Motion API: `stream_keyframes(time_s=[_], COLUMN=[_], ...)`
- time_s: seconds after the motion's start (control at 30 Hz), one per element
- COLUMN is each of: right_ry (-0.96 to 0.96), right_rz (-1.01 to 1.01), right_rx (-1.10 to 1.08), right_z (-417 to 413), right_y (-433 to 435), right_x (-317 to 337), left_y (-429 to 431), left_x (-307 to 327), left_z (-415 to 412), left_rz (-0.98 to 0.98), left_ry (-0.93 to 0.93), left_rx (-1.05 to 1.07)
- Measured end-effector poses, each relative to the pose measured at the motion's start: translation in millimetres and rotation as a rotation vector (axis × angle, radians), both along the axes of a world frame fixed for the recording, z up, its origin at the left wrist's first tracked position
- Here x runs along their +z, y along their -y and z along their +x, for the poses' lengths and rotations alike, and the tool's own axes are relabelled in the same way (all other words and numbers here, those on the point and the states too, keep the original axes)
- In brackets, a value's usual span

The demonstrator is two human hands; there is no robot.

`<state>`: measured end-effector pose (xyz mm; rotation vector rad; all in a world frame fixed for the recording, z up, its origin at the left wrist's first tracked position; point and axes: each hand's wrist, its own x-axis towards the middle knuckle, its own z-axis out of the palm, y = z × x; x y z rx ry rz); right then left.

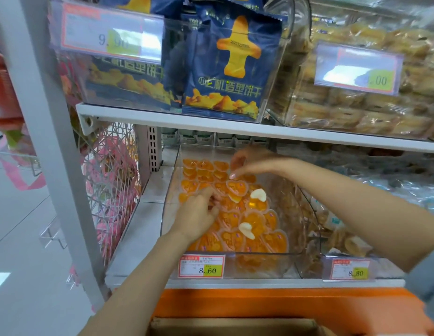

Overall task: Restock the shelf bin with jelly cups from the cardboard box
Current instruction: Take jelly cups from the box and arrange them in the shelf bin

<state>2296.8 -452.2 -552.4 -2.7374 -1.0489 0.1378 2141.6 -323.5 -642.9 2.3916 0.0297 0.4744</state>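
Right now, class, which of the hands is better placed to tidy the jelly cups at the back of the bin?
Likely right. The right hand hangs over the back jelly cups; the left hand lies on cups midway along the bin.

Orange heart-shaped jelly cups (256,223) are lying heaped in the clear shelf bin (262,254); the brown cardboard box (233,327) is sitting below the shelf
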Motion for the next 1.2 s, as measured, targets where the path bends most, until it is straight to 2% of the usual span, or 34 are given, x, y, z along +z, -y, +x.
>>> stream_keyframes(time_s=[0.13, 0.4, 0.57, 0.77, 0.9, 1.2], right_ry=[0.111, 0.043, -0.015, 0.022, -0.14, -0.442], right_rz=[-0.061, -0.088, -0.21, -0.163, 0.052, 0.57], right_rx=[-0.045, -0.14, -0.152, -0.251, -0.327, -0.701], right_z=[8, 21, 21, 21, 19, 28], right_y=[2, -6, 0, -4, -8, -12], right_x=[-6, -24, -10, -14, -21, -32], left_y=[0, -1, -1, -1, -1, -1], left_x=[-1, -2, -2, -3, -3, -5], left_z=[1, -1, 1, 2, 2, 3], left_rz=[0.01, 0.051, 0.061, 0.058, 0.057, 0.041], left_ry=[-0.005, -0.009, -0.023, -0.032, -0.037, -0.061], left_rx=[0.026, 0.029, 0.035, 0.037, 0.033, 0.039])
